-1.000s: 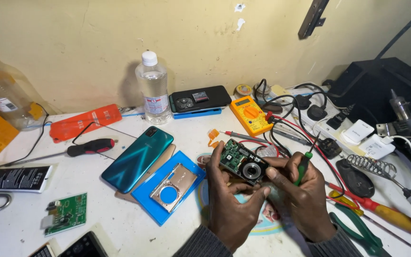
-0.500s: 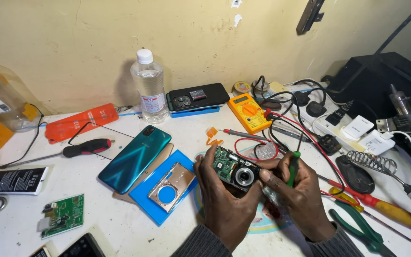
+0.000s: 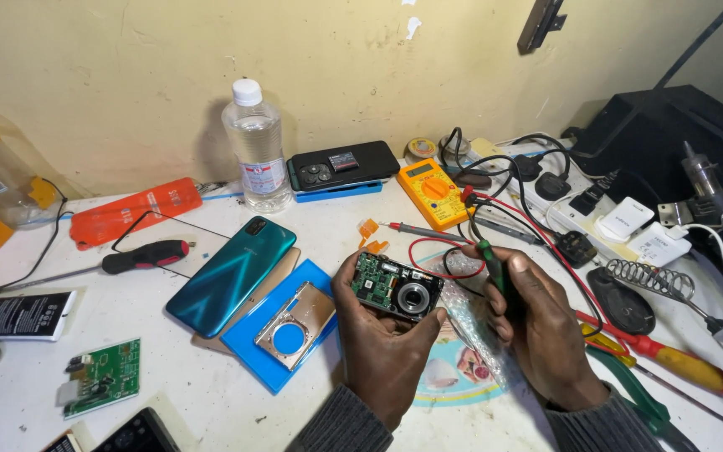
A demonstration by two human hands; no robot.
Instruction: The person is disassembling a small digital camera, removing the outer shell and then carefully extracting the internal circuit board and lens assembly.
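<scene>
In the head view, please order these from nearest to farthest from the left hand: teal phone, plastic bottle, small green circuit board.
From the left hand:
1. Teal phone, on the table just to its left.
2. Plastic bottle, back by the wall.
3. Small green circuit board, far left, near the front edge.

The left hand (image 3: pixel 382 339) is cupped with its fingers curled upward in a grip; the right hand (image 3: pixel 537 322) is fisted, thumb on top, knuckles outward.

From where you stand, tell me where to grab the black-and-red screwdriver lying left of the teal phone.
Take the black-and-red screwdriver by its thick handle, coming down from above. It lies flat on the white table, its thin shaft pointing left, and only the handle gives a sure hold. Mind the black wire crossing it and the teal phone just right of it.
</scene>
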